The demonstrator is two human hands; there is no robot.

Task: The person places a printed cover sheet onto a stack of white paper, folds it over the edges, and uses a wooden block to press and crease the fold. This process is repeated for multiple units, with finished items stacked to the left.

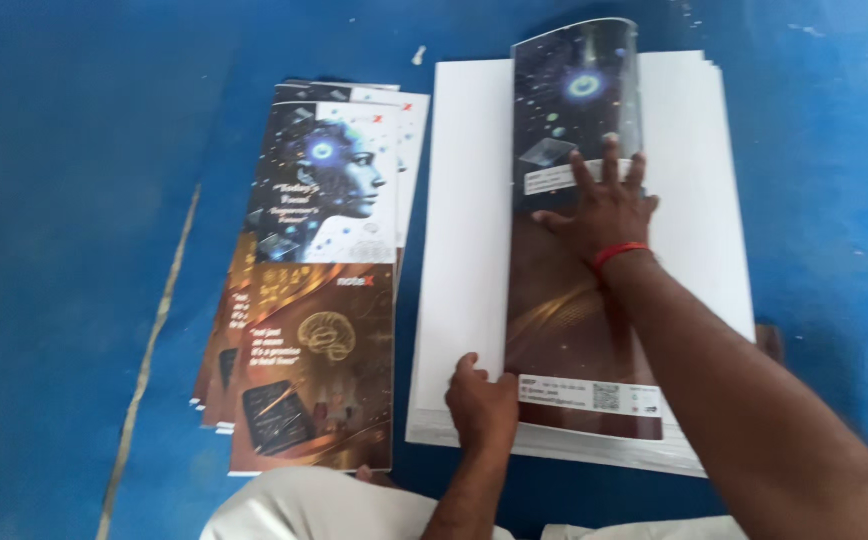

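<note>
hands press a printed sheet into a fold on the blue floor

our right hand (606, 205) lies flat, fingers spread, on the dark printed sheet (579, 250) that is folded lengthwise on top of a stack of white sheets (464, 220). our left hand (481, 398) pinches the sheet's near left edge, fingers closed on it, at the bottom of the stack. the far end of the sheet curls up off the pile. we judge it light, glossy and a little slippery, stiff enough to spring back, easy to crease; best taken by the edge or pressed along the fold. just to the left, a fanned pile of finished prints (319, 290) lies on the blue floor (74, 200).
</note>
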